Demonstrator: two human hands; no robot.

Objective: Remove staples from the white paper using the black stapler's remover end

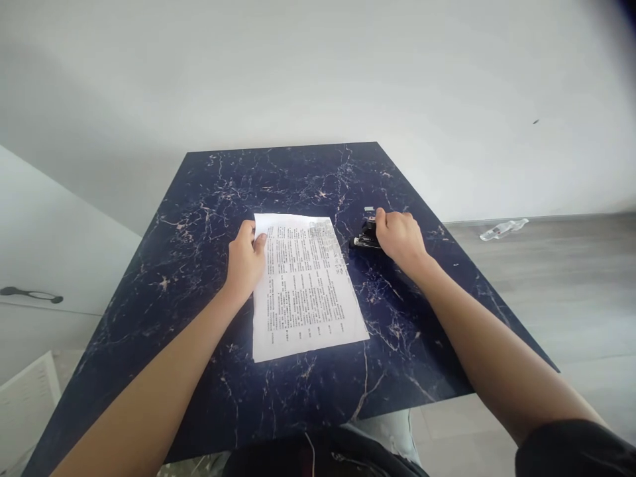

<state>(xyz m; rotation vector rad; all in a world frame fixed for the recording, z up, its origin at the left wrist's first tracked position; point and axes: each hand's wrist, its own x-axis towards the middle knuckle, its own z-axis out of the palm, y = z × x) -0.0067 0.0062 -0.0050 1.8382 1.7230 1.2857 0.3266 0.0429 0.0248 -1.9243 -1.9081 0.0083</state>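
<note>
Printed paper sheets (303,291) lie on the dark blue marbled table (278,179), their text running sideways. My left hand (247,258) pinches their left edge near the top corner, thumb on the upper face and fingers beneath. To the right of the paper, my right hand (401,240) is closed around a black stapler (366,237), whose front end points left toward the sheets. A gap of bare tabletop separates stapler and paper. My fingers hide the stapler's rear part. Just beyond it sits a small pale piece (369,209), too small to name for sure.
A white wall (318,73) rises behind the table's far edge. A clear plastic item (504,229) lies on the floor at the right. To the left stands a white cabinet front with a dark handle (32,294).
</note>
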